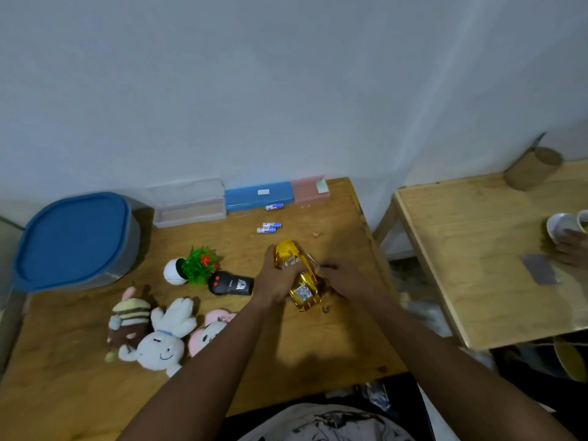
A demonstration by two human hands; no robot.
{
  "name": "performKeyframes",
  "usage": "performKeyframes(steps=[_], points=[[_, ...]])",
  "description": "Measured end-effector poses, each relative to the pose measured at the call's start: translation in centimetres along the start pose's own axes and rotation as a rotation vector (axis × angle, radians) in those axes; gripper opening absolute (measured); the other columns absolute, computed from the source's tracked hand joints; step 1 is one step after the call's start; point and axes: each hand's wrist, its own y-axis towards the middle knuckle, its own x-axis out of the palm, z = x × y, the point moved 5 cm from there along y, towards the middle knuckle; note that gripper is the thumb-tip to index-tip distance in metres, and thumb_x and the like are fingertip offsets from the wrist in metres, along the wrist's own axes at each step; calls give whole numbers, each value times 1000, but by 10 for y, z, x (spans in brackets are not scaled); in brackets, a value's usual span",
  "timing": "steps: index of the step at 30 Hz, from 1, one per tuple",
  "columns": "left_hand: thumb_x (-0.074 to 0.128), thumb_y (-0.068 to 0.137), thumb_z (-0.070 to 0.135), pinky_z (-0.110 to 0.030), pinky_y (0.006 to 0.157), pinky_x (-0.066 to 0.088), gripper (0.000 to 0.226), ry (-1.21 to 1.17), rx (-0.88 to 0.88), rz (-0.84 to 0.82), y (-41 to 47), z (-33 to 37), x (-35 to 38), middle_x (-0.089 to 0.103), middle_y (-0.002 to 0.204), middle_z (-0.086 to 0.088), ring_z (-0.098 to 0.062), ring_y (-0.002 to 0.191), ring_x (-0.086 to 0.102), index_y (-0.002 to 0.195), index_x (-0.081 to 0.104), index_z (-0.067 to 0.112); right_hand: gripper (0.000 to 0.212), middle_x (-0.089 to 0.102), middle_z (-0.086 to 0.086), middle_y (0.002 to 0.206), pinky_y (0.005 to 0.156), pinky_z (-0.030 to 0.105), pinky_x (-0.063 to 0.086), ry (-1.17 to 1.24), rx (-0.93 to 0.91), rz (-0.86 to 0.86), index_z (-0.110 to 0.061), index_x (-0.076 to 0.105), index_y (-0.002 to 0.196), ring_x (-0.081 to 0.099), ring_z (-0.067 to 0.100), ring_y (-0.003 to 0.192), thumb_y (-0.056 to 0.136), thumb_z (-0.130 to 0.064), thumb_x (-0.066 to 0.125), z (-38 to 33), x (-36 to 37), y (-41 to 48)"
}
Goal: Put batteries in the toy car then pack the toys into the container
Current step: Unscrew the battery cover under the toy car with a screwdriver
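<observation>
A shiny gold toy car (297, 272) is held above the wooden table (286, 338), underside up with a white label showing. My left hand (276, 280) grips its left side. My right hand (342, 280) holds its right side and pinches a thin screwdriver (318, 262) against the car. Three blue-and-white batteries lie on the table behind the car: two together (269, 227) and one (274, 206) by the blue case. The grey container with a blue lid (76, 240) stands closed at the back left.
A black remote (230, 283), a small potted plant lying on its side (191, 265) and three plush toys (159, 332) lie left of my hands. Clear, blue and pink cases (257, 195) line the wall. A second table (477, 256) stands to the right, where another person's hand holds cups (566, 230).
</observation>
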Motion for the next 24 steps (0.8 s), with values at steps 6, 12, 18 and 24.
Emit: performKeyframes(steps=[6, 12, 18, 24], points=[[60, 72, 11, -36, 71, 56, 45, -683, 21, -333, -23, 11, -36, 55, 95, -15, -23, 79, 60, 116, 51, 11, 12, 72, -6, 72, 44, 18, 39, 70, -122, -87, -20, 69, 96, 60, 8, 50, 94, -27, 60, -60, -1, -31], [42, 83, 20, -45, 85, 56, 46, -958, 172, -340, -31, 37, -68, 67, 103, -21, -35, 93, 65, 119, 62, 0, 25, 69, -5, 80, 47, 18, 39, -39, -216, -93, -16, 70, 114, 52, 8, 60, 92, -12, 59, -120, 12, -37], [43, 76, 20, -40, 72, 58, 49, -931, 247, -285, -32, 55, -89, 64, 98, -23, -35, 82, 63, 116, 60, -3, 18, 72, -6, 88, 53, 7, 41, -68, -488, 9, -11, 74, 107, 59, -10, 55, 90, -11, 67, -156, 3, -51], [48, 77, 19, -37, 64, 59, 42, -810, 354, -270, -41, 82, -99, 67, 89, -22, -33, 72, 68, 111, 63, -2, 18, 73, -17, 87, 77, 18, 53, -215, -645, 147, -18, 77, 105, 67, -1, 86, 91, -23, 68, -181, -1, -61]])
